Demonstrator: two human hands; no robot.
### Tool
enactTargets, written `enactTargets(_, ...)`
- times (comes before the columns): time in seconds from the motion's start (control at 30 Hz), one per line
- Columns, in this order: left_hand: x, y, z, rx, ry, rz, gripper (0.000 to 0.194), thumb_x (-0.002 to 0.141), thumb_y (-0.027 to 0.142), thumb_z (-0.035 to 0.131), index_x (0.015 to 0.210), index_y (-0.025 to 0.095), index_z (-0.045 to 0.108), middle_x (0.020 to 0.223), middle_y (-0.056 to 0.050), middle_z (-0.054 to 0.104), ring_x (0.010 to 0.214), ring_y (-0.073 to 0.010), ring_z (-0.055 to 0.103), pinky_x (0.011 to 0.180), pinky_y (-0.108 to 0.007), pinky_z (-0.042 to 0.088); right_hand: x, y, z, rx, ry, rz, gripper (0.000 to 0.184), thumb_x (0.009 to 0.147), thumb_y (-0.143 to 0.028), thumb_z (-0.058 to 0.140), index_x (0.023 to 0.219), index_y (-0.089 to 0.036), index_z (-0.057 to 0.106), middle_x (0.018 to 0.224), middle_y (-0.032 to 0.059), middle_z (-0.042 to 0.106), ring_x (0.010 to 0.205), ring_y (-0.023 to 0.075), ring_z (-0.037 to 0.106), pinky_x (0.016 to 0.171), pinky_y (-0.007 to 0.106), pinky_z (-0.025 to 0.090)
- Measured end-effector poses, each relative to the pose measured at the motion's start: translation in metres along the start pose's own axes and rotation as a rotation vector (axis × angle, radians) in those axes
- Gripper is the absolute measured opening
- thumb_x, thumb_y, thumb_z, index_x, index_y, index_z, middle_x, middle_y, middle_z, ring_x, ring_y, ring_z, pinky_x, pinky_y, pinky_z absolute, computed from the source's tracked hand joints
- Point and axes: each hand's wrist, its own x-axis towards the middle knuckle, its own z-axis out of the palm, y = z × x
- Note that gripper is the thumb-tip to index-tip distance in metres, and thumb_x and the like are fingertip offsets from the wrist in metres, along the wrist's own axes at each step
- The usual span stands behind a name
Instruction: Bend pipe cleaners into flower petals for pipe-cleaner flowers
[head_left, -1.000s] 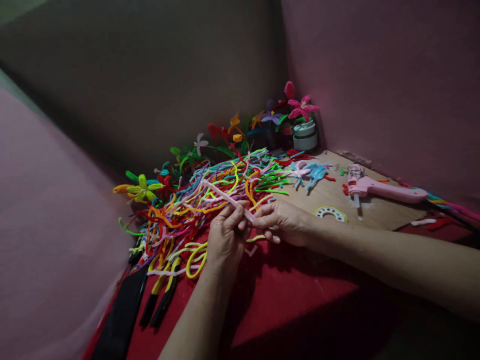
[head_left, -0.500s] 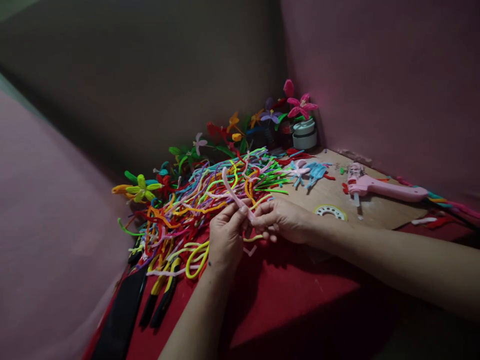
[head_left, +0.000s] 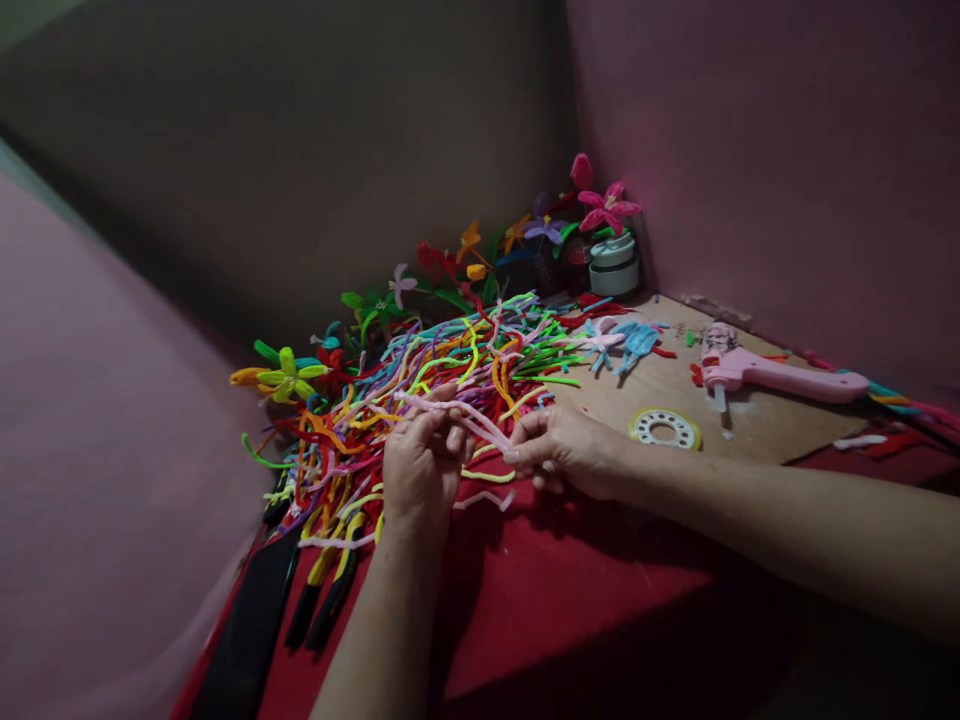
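Between my hands stretches a pale pink pipe cleaner (head_left: 484, 420), which shows as two strands running side by side. My right hand (head_left: 566, 447) pinches it where the strands meet, between thumb and forefinger. Over the fingers of my left hand (head_left: 424, 460) lies its other end, with the thumb close against it; the exact grip is partly hidden. Just behind is a big tangled heap of pipe cleaners (head_left: 420, 365) in many colours. A short pale pink piece (head_left: 487, 498) rests on the red cloth (head_left: 555, 590) below my hands.
A pink glue gun (head_left: 780, 375) and a tape roll (head_left: 666, 430) lie on a wooden board (head_left: 615, 395) at right, near pink and blue pipe-cleaner pieces (head_left: 637, 345). Fuzzy flowers (head_left: 609, 208) stand along the wall. Yellow-black handles (head_left: 334, 595) and a black strip (head_left: 251, 630) are at left.
My left hand has moved left and away from my right, so the pink pipe cleaner, upright before, now spans the gap between them. The right hand keeps its pinch.
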Motion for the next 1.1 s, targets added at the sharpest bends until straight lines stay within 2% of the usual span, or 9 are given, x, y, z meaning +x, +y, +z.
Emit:
enactTargets(0.07,-0.001,0.002,-0.001,0.001,-0.043,-0.039,0.021,0.063,0.012,0.059,0.084,0.012,0.064,0.062,0.000,0.056,0.044,-0.0048,0.043,0.043,-0.019,0.038,0.001,0.001,-0.001,0.003,0.000,-0.009,0.015,0.066,-0.021,0.065,0.064,-0.013,0.053,0.046,-0.0041,0.052,0.033,0.0039,0.041,0.030,0.016,0.027)
enactTargets(0.17,-0.002,0.003,-0.002,0.037,-0.073,-0.021,0.019,0.066,0.015,0.064,0.084,0.010,0.065,0.058,0.002,0.050,0.044,-0.0034,0.041,0.042,-0.017,0.035,0.001,0.001,-0.002,0.000,0.000,-0.014,0.015,0.066,-0.022,0.066,0.064,-0.013,0.053,0.048,-0.0031,0.053,0.033,0.0038,0.041,0.030,0.016,0.027)
enactTargets(0.3,-0.001,0.001,-0.003,0.085,-0.040,0.013,0.019,0.067,0.019,0.069,0.082,0.010,0.066,0.053,0.006,0.042,0.042,-0.0011,0.036,0.040,-0.014,0.031,-0.001,-0.002,-0.001,0.016,-0.028,0.006,0.016,0.066,-0.024,0.067,0.067,-0.012,0.056,0.048,-0.0025,0.054,0.034,0.0045,0.044,0.030,0.015,0.028)
enactTargets(0.53,-0.003,0.000,0.000,0.201,0.024,0.110,0.020,0.068,0.029,0.068,0.076,0.012,0.063,0.053,0.005,0.046,0.040,-0.0014,0.038,0.038,-0.013,0.029,-0.002,-0.003,-0.001,-0.007,-0.042,0.018,0.017,0.067,-0.027,0.067,0.067,-0.013,0.058,0.045,-0.0035,0.053,0.033,0.0050,0.043,0.031,0.017,0.029)
enactTargets(0.63,-0.005,0.002,0.002,0.263,0.055,0.136,0.017,0.068,0.027,0.068,0.073,0.012,0.061,0.054,0.003,0.052,0.037,-0.0010,0.036,0.035,-0.013,0.027,-0.002,-0.002,-0.001,-0.067,-0.038,-0.007,0.019,0.067,-0.029,0.066,0.066,-0.013,0.058,0.045,-0.0037,0.052,0.032,0.0047,0.040,0.030,0.017,0.027)
enactTargets(0.73,-0.005,0.003,0.003,0.248,0.069,0.144,0.014,0.070,0.024,0.065,0.071,0.011,0.061,0.056,0.001,0.056,0.034,0.0002,0.032,0.033,-0.013,0.024,-0.003,-0.004,0.002,-0.155,-0.064,-0.025,0.015,0.068,-0.025,0.064,0.063,-0.012,0.058,0.042,-0.0040,0.050,0.032,0.0047,0.039,0.031,0.017,0.026)
enactTargets(0.9,-0.005,0.004,0.005,0.214,0.061,0.128,0.010,0.071,0.021,0.063,0.071,0.011,0.062,0.049,0.002,0.053,0.031,0.0008,0.028,0.031,-0.012,0.018,-0.008,-0.010,0.009,-0.250,-0.101,0.025,0.008,0.067,-0.013,0.058,0.059,-0.012,0.056,0.040,-0.0046,0.049,0.032,0.0044,0.039,0.032,0.016,0.026)
enactTargets(1.1,-0.005,0.007,0.006,0.193,0.092,0.137,0.010,0.068,0.020,0.065,0.069,0.010,0.063,0.053,-0.001,0.059,0.032,0.0000,0.033,0.032,-0.013,0.022,-0.010,-0.009,0.008,-0.238,-0.127,0.015,0.007,0.066,-0.014,0.058,0.060,-0.012,0.056,0.045,-0.0045,0.051,0.034,0.0036,0.041,0.032,0.015,0.027)
